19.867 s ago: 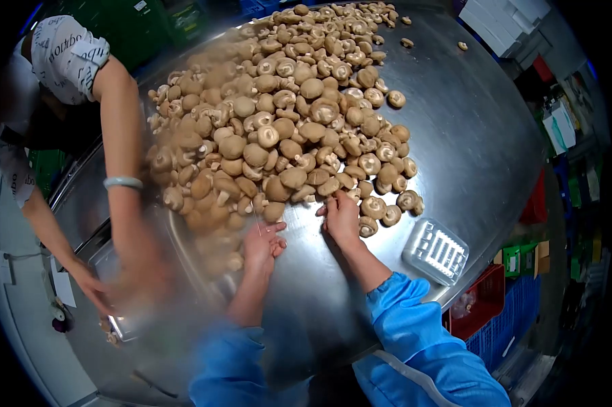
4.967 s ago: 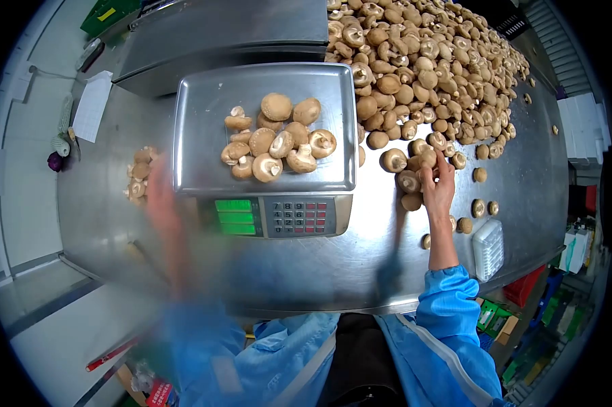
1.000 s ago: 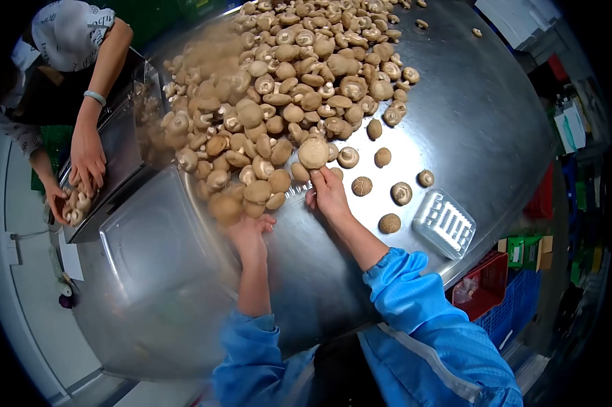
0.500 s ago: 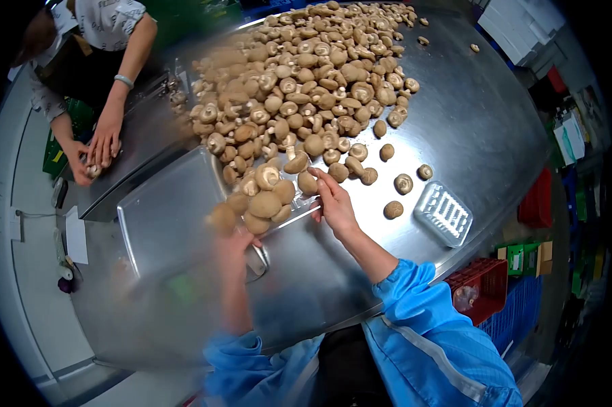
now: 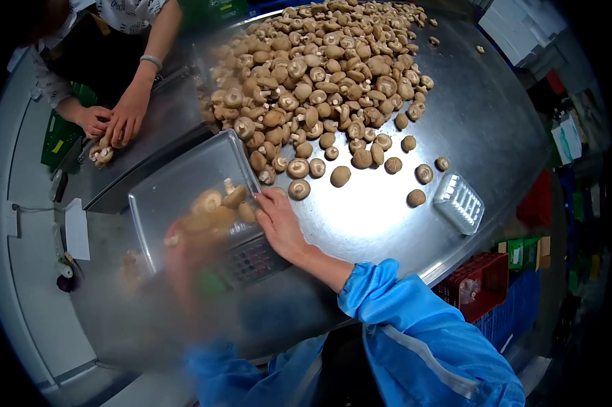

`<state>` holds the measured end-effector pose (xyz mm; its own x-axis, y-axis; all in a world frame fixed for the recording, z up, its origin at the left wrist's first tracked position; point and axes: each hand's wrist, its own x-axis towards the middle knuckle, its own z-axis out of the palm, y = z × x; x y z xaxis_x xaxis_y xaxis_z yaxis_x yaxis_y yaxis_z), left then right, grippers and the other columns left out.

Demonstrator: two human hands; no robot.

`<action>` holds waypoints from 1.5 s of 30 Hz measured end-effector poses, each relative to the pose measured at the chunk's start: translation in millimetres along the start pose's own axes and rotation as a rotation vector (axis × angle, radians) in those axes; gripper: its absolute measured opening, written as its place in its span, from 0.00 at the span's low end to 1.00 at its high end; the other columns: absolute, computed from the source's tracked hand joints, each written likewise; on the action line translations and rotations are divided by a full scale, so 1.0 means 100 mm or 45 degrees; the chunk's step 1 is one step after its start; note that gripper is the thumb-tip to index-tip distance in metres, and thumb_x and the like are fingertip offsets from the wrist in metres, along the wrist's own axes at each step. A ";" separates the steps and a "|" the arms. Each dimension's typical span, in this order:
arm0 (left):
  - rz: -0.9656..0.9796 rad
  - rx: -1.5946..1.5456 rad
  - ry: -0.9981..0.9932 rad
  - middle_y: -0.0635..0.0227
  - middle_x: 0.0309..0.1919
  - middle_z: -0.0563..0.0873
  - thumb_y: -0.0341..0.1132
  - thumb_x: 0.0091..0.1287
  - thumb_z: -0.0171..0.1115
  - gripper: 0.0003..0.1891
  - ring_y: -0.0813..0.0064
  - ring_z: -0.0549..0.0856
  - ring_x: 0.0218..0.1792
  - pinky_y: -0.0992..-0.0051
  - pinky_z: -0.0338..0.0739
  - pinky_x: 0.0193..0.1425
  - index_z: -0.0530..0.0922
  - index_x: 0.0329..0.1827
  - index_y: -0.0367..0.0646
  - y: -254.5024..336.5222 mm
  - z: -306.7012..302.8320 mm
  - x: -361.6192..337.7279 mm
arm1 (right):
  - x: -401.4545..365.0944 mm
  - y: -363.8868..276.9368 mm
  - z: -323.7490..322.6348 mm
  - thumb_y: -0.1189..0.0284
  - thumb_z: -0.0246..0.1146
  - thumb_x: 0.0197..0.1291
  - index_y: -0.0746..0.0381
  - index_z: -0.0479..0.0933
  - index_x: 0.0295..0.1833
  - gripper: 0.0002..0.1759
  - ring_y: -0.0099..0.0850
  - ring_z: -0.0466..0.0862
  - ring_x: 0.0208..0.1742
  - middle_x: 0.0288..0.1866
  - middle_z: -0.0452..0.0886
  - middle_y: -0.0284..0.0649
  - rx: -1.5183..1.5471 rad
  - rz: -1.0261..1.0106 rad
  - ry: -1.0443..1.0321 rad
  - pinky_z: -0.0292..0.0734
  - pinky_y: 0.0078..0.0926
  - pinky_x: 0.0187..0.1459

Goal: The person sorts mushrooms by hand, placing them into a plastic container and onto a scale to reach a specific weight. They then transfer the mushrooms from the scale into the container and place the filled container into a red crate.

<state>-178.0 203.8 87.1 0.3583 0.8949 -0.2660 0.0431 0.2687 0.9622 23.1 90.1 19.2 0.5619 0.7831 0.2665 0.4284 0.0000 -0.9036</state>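
Note:
A clear plastic tray (image 5: pixel 240 226) filled with shiitake mushrooms (image 5: pixel 219 209) is over the flat metal pan (image 5: pixel 143 220) of a scale; blur hides whether it touches the pan. My right hand (image 5: pixel 282 227) grips the tray's right end, fingers curled at its edge. At the other end is my left hand (image 5: pixel 184 254), smeared by motion, so its fingers cannot be read. The scale's keypad (image 5: pixel 251 261) shows below the pan. A large heap of shiitake mushrooms (image 5: pixel 326 81) lies beyond on the steel table (image 5: pixel 496 122).
Another clear tray (image 5: pixel 460 203) lies at the right, near several loose mushrooms (image 5: pixel 424 173). Across at the left, a co-worker's hands (image 5: pixel 119 125) handle mushrooms (image 5: pixel 101 154). Red crates (image 5: pixel 479 285) stand below the table's right edge.
Both my hands and the mushroom-filled tray have moved left, from in front of the heap to over the scale pan. The co-worker's hands have shifted slightly; the view has turned a little.

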 end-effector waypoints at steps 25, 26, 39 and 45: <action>0.110 -0.846 0.127 0.47 0.67 0.73 0.48 0.80 0.49 0.29 0.47 0.75 0.66 0.55 0.75 0.67 0.63 0.73 0.33 0.00 -0.55 -0.23 | 0.40 0.50 -0.66 0.79 0.63 0.57 0.62 0.77 0.55 0.18 0.48 0.76 0.60 0.55 0.77 0.45 -0.632 -0.120 -0.254 0.75 0.40 0.59; 0.123 -0.731 0.099 0.47 0.67 0.73 0.46 0.78 0.52 0.29 0.48 0.76 0.66 0.56 0.75 0.67 0.63 0.73 0.33 0.01 -0.53 -0.21 | 0.44 0.43 -0.68 0.79 0.63 0.58 0.62 0.77 0.56 0.18 0.48 0.76 0.59 0.55 0.78 0.45 -0.587 0.053 -0.321 0.76 0.41 0.57; -0.025 -0.751 -0.039 0.47 0.69 0.70 0.37 0.79 0.48 0.24 0.50 0.75 0.67 0.56 0.76 0.65 0.63 0.73 0.33 0.20 -0.06 -0.21 | 0.38 0.24 -0.84 0.75 0.58 0.71 0.65 0.77 0.61 0.15 0.28 0.86 0.46 0.48 0.86 0.42 0.112 0.280 0.017 0.81 0.28 0.47; 0.673 0.292 0.175 0.54 0.68 0.74 0.25 0.70 0.59 0.24 0.61 0.77 0.67 0.65 0.75 0.68 0.69 0.70 0.37 0.21 0.05 0.21 | 0.37 -0.63 -0.44 0.84 0.67 0.54 0.66 0.79 0.52 0.17 0.45 0.83 0.56 0.55 0.81 0.46 0.015 -0.637 -0.124 0.80 0.35 0.57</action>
<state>-164.5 226.4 101.6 0.2629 0.9284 0.2626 0.0975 -0.2963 0.9501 48.1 91.8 101.2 0.2213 0.7396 0.6356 0.6201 0.3963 -0.6770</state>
